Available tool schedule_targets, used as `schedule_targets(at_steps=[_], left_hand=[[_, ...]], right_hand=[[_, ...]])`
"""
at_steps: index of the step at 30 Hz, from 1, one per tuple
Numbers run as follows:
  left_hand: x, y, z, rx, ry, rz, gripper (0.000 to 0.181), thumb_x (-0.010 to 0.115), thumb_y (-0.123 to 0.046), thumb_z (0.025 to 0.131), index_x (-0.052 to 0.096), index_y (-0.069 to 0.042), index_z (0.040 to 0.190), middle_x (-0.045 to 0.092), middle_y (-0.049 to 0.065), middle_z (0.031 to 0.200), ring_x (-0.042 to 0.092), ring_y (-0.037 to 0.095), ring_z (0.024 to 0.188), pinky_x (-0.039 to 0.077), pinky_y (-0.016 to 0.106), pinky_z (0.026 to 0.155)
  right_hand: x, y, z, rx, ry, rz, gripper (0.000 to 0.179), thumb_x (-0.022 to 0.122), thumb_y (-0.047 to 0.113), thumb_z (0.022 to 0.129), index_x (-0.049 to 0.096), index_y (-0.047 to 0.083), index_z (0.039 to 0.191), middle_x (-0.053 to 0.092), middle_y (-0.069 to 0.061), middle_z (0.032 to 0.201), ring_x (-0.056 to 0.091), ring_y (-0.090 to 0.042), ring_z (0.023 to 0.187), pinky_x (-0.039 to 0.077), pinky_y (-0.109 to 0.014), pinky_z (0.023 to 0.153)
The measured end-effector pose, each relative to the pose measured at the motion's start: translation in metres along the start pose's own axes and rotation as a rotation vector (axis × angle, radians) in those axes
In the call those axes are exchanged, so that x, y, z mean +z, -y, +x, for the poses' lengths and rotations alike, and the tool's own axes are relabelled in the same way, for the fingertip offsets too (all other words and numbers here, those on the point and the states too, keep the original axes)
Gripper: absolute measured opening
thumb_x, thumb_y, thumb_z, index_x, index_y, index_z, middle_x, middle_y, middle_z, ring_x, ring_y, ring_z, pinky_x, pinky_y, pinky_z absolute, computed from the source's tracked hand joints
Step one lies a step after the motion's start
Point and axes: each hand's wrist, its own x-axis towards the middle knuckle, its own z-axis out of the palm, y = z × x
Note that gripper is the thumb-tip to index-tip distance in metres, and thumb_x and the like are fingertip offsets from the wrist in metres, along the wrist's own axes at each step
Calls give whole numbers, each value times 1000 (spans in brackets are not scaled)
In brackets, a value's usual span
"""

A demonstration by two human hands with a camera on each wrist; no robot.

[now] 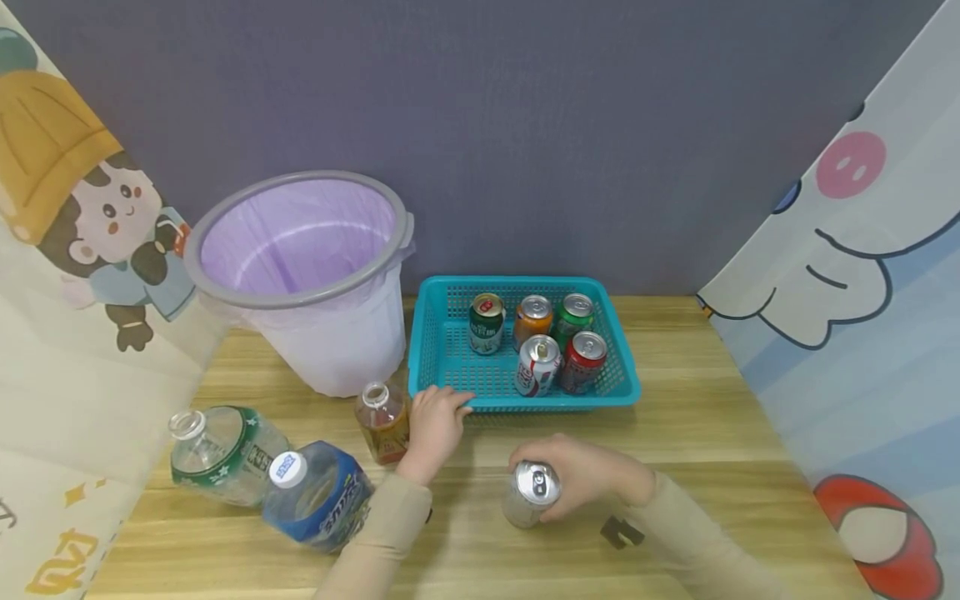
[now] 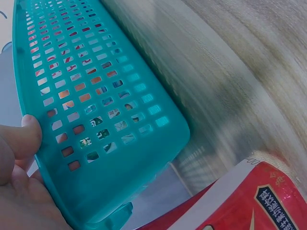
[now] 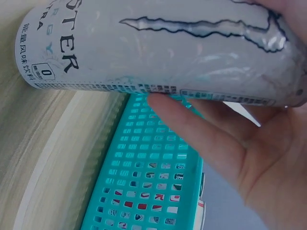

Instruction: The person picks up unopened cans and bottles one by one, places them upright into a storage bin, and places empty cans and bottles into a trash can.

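My right hand [image 1: 581, 473] grips a tall white drink can [image 3: 158, 48] from its right side, in front of the basket. In the head view that can [image 1: 527, 504] stands near upright, its silver top facing up. The front left corner of a teal perforated basket [image 1: 450, 382] is held by my left hand [image 1: 435, 429]. In the left wrist view the thumb [image 2: 31, 132] lies at the basket's rim, and the other fingers are partly hidden. Inside the basket stand several cans, among them a dark green can [image 1: 487, 327], an orange can [image 1: 533, 325] and a red can [image 1: 583, 367].
A lined bin [image 1: 352, 333] stands at the back left. Left of my left hand are a bottle with an orange-brown label [image 1: 388, 437], a blue-labelled bottle [image 1: 322, 500] and a clear bottle with a green label [image 1: 225, 458]. A small dark object [image 1: 621, 532] shows by my right wrist.
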Motion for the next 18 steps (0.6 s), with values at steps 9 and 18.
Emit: schedule_targets(at_steps=[9,18], left_hand=[[2,1,-1,-3,6,-7,19,73,-15,80,75,-15,99,69,1,85,53,18,74,39,35,77],[2,2,0,7,-10,11,18,73,-16,80,75,-15,98,69,1,82,52,17,73,39,34,75]], right_hand=[[-1,2,3,-7,-12,-3,55,85,10,61,60,4,109,68,2,98,60,1,89,50,-16,79],[-3,2,5,-30,-37,-41,55,85,10,58,61,7,107,68,3,95,60,1,87,49,-15,78]])
